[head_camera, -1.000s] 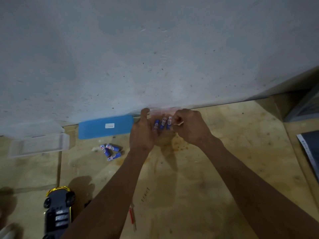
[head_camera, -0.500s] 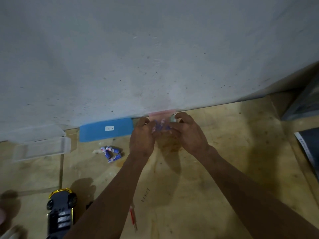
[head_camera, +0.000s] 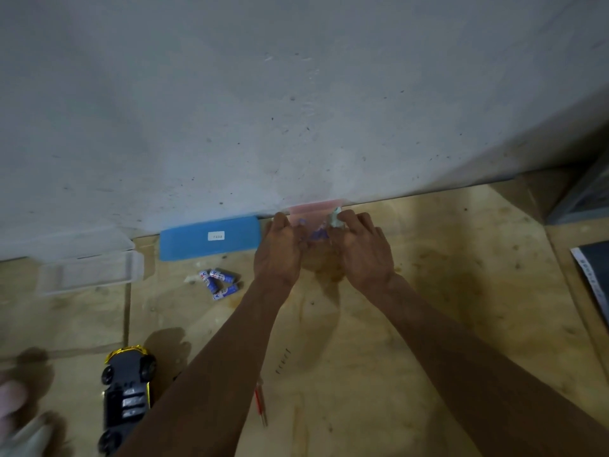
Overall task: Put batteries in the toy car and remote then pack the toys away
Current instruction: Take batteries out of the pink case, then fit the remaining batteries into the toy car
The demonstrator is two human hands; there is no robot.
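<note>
My left hand [head_camera: 280,252] and my right hand [head_camera: 361,252] meet close to the wall, both gripping a small pack of blue batteries [head_camera: 316,233] in clear wrapping with a pink strip on top; it is blurred. My right fingertips pinch a pale scrap at its top corner. Three loose blue batteries [head_camera: 219,283] lie on the wooden floor to the left of my left wrist. The black and yellow toy car [head_camera: 128,394] lies upside down at the lower left. No remote shows.
A blue lid [head_camera: 211,237] and a clear plastic box [head_camera: 89,272] lie along the grey wall [head_camera: 296,94]. A red screwdriver [head_camera: 260,404] rests on the floor between my forearms. A dark sheet [head_camera: 593,275] sits at the right edge.
Both hands have shifted slightly toward the wall. The batteries, seen in a neat row in my left hand a second ago, are now blurred, and my right fingers have lifted a pale scrap.
</note>
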